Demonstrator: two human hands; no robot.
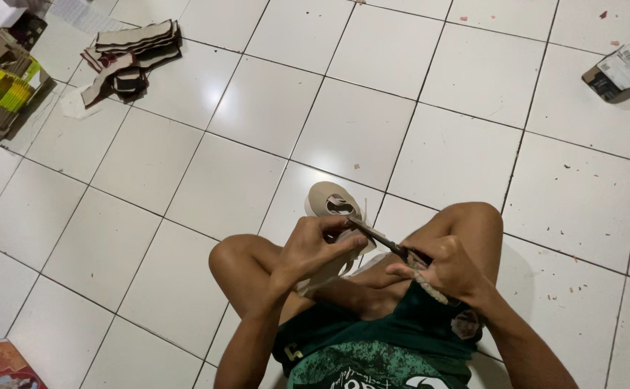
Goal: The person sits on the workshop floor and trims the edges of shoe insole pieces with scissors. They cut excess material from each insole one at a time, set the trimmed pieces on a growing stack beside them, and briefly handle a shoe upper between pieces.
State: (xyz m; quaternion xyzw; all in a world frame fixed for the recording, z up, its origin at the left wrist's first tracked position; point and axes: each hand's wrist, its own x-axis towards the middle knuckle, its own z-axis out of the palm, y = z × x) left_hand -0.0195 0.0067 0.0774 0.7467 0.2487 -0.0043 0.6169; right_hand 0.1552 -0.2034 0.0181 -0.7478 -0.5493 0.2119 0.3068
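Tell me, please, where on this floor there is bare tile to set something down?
Bare tile lies ahead of the knees, between the beige cutout in the left hand and the cardboard stack, and right toward the small box. The lap is crowded: the right hand works scissors there.

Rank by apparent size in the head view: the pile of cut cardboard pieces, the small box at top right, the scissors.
1. Pile of cut cardboard pieces, clearly largest.
2. Small box and scissors: look alike in extent; the scissors sit nearer the camera and partly inside the right hand, so unranked.

White tiled floor, cardboard pieces
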